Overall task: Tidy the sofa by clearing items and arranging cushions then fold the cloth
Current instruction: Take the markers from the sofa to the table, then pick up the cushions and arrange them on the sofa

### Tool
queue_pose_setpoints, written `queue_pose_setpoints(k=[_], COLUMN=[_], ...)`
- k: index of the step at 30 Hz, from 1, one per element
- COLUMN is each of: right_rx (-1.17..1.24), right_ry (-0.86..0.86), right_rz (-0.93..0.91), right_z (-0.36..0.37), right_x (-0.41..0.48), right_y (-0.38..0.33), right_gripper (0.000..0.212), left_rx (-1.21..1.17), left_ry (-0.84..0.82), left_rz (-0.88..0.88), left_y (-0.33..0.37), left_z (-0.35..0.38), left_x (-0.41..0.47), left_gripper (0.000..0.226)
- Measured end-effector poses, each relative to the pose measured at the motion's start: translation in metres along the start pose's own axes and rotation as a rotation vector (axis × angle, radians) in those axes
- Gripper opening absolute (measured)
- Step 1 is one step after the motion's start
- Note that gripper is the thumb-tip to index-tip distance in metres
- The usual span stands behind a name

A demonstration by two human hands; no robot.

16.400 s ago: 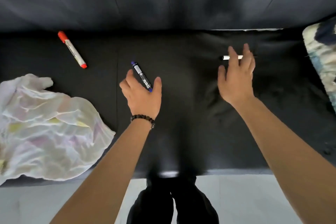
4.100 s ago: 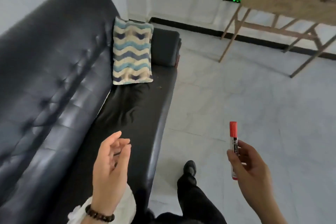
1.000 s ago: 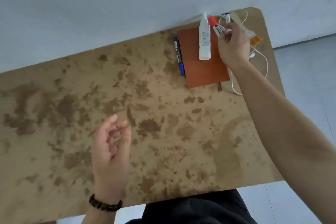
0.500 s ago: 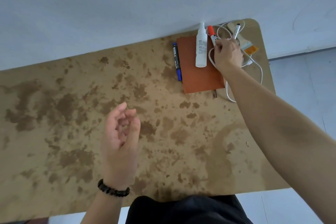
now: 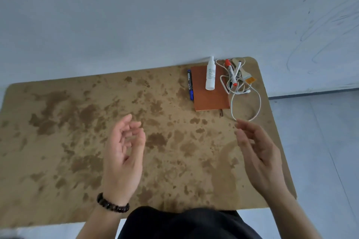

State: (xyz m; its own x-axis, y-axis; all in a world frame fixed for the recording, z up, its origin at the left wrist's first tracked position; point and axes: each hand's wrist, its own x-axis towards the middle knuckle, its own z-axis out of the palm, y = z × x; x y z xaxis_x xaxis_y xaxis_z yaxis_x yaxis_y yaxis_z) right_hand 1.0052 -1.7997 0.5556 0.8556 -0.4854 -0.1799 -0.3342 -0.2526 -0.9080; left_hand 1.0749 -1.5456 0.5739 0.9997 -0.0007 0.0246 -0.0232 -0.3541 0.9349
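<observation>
Brown-mottled surface point(image 5: 58, 141) seen from above, with its far edge against a pale wall point(image 5: 136, 15) and grey floor point(image 5: 320, 141) to the right. Left hand point(image 5: 122, 153), with a dark bead bracelet point(image 5: 112, 204) at the wrist, hovers over the middle of the surface; its fingers are loosely curled, its palm faces right, and it holds nothing. Right hand point(image 5: 258, 153) hovers nearer the right edge, palm facing left, fingers relaxed and slightly blurred, also empty. All three markers lie in the far right corner, well apart from both hands. Blue marker point(image 5: 190, 85) lies along the left edge of an orange-brown board point(image 5: 211, 99), pointing toward the wall. Red marker point(image 5: 230, 72) lies just right of the board on the loops of a white cable point(image 5: 256, 103), red cap toward the wall. White marker point(image 5: 237, 68) lies just beside the red one, tilted toward it, dark tip toward the wall. White bottle point(image 5: 210, 74) lies on the board's far half, nozzle toward the wall. Brush point(image 5: 250, 79) with orange bristles lies at the corner, partly under the cable. Dark clothing point(image 5: 184, 223) fills the lower edge of the view.
</observation>
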Motion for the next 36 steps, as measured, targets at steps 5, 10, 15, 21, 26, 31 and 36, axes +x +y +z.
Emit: queue_pose_setpoints(k=[5, 10, 15, 21, 26, 31, 36], right_rx=[0.015, -0.001, 0.02, -0.024, -0.13, -0.267, -0.257], right_ry=[-0.127, -0.367, -0.538, -0.82, -1.124, -1.422, -1.527], right_rz=[0.063, 0.009, -0.225, -0.447, -0.594, -0.728, -0.824], right_z=[0.004, 0.024, 0.069, 0.143, 0.205, 0.253, 0.312], right_x=[-0.063, -0.081, -0.119, -0.241, -0.391, -0.524, -0.622], right_y=[0.04, 0.039, -0.001, -0.024, 0.0, 0.011, -0.004], right_gripper=[0.029, 0.03, 0.028, 0.032, 0.031, 0.029, 0.036], left_rx=[-0.007, 0.067, 0.12, 0.059, -0.01, -0.058, -0.053], left_ry=[0.166, 0.359, 0.633, 0.969, 1.258, 1.557, 1.712], left_rz=[-0.216, -0.36, -0.308, -0.308, -0.485, -0.636, -0.7], left_y=[-0.019, -0.018, -0.015, -0.037, -0.071, -0.09, -0.104], left_z=[-0.009, -0.043, -0.109, -0.184, -0.226, -0.258, -0.312], left_x=[-0.077, -0.159, -0.227, -0.378, -0.539, -0.667, -0.737], left_gripper=[0.048, 0.036, 0.035, 0.036, 0.037, 0.039, 0.038])
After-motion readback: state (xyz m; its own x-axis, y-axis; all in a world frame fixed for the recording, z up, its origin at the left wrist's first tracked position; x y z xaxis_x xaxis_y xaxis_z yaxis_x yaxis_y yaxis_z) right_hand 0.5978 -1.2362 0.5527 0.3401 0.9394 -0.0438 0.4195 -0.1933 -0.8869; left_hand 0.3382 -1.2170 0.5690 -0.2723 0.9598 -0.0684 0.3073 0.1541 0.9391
